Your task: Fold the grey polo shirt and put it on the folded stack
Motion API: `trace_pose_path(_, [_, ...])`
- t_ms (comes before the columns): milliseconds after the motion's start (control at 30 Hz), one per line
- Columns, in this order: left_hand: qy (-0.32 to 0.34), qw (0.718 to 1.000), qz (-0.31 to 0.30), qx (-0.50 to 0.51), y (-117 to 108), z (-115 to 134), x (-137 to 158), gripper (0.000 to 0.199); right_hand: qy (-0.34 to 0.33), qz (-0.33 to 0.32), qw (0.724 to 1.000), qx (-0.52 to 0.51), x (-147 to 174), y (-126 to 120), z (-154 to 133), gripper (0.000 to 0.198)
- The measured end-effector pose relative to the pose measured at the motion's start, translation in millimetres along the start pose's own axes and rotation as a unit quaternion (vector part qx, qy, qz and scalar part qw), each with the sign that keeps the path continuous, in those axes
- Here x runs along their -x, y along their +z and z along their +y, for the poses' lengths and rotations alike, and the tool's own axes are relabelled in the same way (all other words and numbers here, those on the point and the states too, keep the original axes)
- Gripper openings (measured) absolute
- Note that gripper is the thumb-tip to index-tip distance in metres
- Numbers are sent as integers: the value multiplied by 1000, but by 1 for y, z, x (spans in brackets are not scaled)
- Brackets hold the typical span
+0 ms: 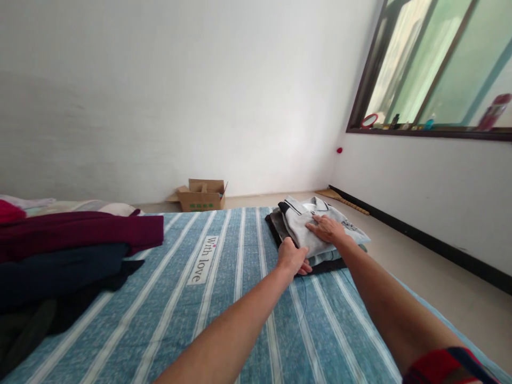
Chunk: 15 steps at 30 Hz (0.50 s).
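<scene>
A light grey polo shirt (320, 245) with a dark-trimmed collar lies folded on top of a stack of darker folded clothes (276, 224) near the bed's right edge. My left hand (293, 257) grips the near left corner of the polo shirt, thumb above and fingers curled under; how many layers it holds is hidden. On the shirt's front, my right hand (328, 230) lies flat with its fingers stretched out, pressing on the cloth. Both hands touch the same shirt.
The stack rests on a blue-and-white striped bedsheet (224, 298). Maroon and dark clothes (80, 229) are heaped at the left. Beyond the bed stands an open cardboard box (202, 200). A window sill (424, 132) with small items and a round mirror (369, 120) is at the right.
</scene>
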<state>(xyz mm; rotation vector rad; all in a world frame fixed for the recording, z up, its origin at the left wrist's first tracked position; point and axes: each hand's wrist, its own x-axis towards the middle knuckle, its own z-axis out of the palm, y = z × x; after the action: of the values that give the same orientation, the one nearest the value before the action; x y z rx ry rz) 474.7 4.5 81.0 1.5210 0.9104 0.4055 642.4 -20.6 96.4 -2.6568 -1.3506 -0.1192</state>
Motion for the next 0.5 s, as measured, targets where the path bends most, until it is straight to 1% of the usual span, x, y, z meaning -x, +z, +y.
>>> trace_pose_path(67, [4, 1000, -28, 0, -6, -10, 16, 51, 15, 22, 1000, 15, 9, -3, -9, 46])
trace_pose_path(133, [7, 997, -71, -18, -15, -25, 34, 45, 19, 50, 998, 25, 21, -7, -23, 38])
trace_pose_path(200, [14, 992, -116, -50, -24, -44, 53, 32, 1, 77, 997, 25, 36, -10, -43, 32])
trace_pose_path(267, [26, 985, -146, -87, -35, -64, 74, 24, -38, 90, 995, 11, 56, -10, -68, 30])
trace_pose_path(333, [42, 976, -171, -131, -47, -83, 96, 23, -83, 85, 993, -15, 81, -4, -97, 27])
trace_pose_path(400, [58, 966, -186, -171, -62, -97, 118, 24, -125, 65, 989, -52, 111, 7, -128, 25])
trace_pose_path(433, [66, 963, -185, -184, -70, -103, 130, 25, -142, 53, 986, -73, 127, 15, -143, 24])
trace_pose_path(500, [76, 964, -160, -197, -88, -112, 153, 25, -168, 25, 978, -118, 159, 32, -172, 25])
